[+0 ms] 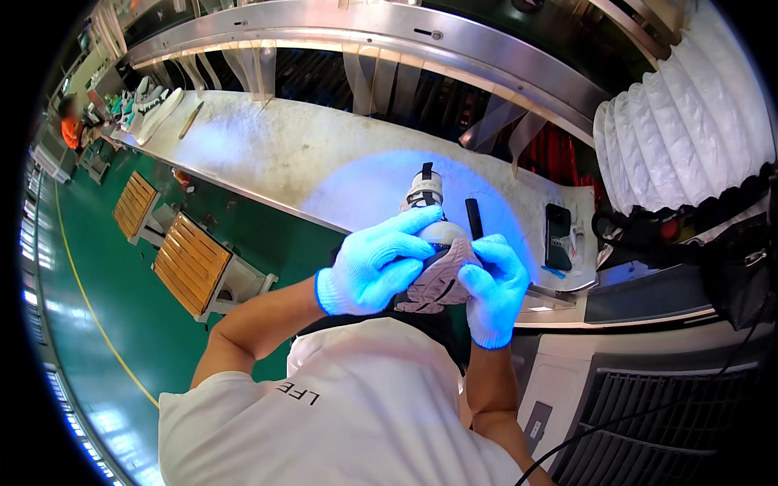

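Both my hands wear white knit gloves lit blue. Between them is a light-coloured sneaker upper (446, 234) with its toe toward me and a black pull tab at the far heel end. A pale pinkish shoe sole (429, 289) with a ridged, dark-marked tread is tilted up against the toe. My left hand (379, 261) closes on the shoe's left side, fingers over the toe area and sole edge. My right hand (494, 285) pinches the sole's right edge between thumb and fingers. Just beyond the right hand, a slim black bar-shaped object (473, 219) lies on the bench.
A pale worn bench (267, 138) runs along a metal-framed machine (365, 28) with hanging clear strips. A phone (557, 235) lies to the right, below a white ribbed duct (681, 121). Shoes (158, 113) stand far left. Wood-slatted stools (193, 263) and another person (71, 125) are on the left.
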Demonstrator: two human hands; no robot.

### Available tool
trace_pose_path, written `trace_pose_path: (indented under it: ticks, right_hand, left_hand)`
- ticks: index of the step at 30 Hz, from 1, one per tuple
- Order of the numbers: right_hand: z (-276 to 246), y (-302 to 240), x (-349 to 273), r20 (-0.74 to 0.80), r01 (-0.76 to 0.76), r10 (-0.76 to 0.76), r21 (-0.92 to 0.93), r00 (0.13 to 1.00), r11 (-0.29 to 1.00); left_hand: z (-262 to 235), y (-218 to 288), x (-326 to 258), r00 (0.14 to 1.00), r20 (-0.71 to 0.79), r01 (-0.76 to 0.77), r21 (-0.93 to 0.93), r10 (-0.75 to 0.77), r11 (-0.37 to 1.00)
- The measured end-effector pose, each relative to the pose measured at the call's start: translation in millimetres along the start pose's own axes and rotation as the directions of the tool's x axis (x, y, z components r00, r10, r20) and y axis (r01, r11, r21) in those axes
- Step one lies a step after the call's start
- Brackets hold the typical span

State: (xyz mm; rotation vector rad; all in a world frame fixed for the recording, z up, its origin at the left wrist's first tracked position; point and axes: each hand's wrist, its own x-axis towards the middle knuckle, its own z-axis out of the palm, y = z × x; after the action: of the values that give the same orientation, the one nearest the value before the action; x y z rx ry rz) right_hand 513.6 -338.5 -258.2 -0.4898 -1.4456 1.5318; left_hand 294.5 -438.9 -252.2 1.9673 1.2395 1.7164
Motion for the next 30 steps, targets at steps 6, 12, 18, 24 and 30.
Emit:
trace_pose_path:
  ticks: [6, 12, 18, 24, 30]
  right_hand:
    - [15.5, 5.3, -28.4, 0.01, 0.147, -0.147, -0.111, 0.989, 0.983]
    - [19.6, 17.3, -39.7, 0.046, 0.324, -0.325, -0.296, 0.944, 0.899]
    - [23.5, 15.6, -36.2, 0.044, 0.349, -0.353, -0.314, 0.934, 0.883]
    - [26.7, 13.0, -35.0, 0.014, 0.337, -0.353, -0.339, 0.935, 0.878]
    - [26.0, 10.2, -36.2, 0.023, 0.335, -0.352, -0.374, 0.936, 0.865]
  left_hand:
    - [31.5, 21.1, -22.6, 0.954, -0.224, 0.143, -0.237, -0.198, 0.961]
    - [29.9, 27.5, -27.8, 0.954, -0.226, 0.152, -0.199, -0.196, 0.968]
    - [32.7, 22.5, -28.1, 0.947, -0.249, 0.148, -0.219, -0.201, 0.965]
    - [34.1, 21.0, -26.7, 0.939, -0.257, 0.17, -0.228, -0.228, 0.959]
    - [29.0, 21.5, -20.8, 0.955, -0.227, 0.158, -0.158, -0.192, 0.975]
